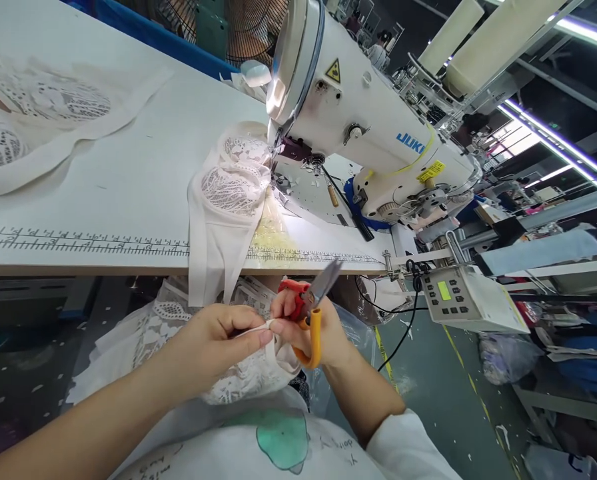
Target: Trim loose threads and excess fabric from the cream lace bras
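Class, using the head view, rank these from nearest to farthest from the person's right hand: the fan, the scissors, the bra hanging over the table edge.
1. Scissors: held in the right hand.
2. Bra: ahead and to the left, hanging over the table edge.
3. Fan: farthest, beyond the table.

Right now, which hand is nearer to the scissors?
The right hand: it holds the scissors, blades pointing up and away, while its fingertips meet the cloth. The left hand is left of the scissors, not touching them, pinching the white lace garment.
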Available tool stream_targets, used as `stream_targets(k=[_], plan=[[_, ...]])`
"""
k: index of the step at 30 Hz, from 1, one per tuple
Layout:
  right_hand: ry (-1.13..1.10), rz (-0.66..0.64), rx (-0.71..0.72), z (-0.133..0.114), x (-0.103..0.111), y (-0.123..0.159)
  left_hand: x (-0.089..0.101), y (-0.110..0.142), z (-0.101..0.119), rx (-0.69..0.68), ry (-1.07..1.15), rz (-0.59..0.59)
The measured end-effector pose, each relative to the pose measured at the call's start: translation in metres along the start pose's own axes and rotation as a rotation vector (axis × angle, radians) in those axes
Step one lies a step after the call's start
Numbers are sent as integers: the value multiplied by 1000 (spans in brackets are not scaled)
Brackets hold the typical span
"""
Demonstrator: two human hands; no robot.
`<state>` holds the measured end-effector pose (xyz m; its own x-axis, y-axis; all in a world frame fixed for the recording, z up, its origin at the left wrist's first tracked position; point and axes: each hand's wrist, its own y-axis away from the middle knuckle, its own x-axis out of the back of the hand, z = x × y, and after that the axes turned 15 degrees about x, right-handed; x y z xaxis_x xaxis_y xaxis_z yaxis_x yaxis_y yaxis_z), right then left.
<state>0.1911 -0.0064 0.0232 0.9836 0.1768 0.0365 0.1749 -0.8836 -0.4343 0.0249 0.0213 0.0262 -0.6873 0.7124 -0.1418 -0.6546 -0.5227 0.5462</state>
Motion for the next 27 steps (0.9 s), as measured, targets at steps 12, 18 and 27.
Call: stream_targets(k=[12,18,27], plan=[[429,-721,-17,-5,32,14,13,5,3,71,-28,95],[576,-713,-100,-8,31,17,17,3,-1,128,-32,68],[583,-665,-166,-9,29,20,19,3,-4,109,-33,81]])
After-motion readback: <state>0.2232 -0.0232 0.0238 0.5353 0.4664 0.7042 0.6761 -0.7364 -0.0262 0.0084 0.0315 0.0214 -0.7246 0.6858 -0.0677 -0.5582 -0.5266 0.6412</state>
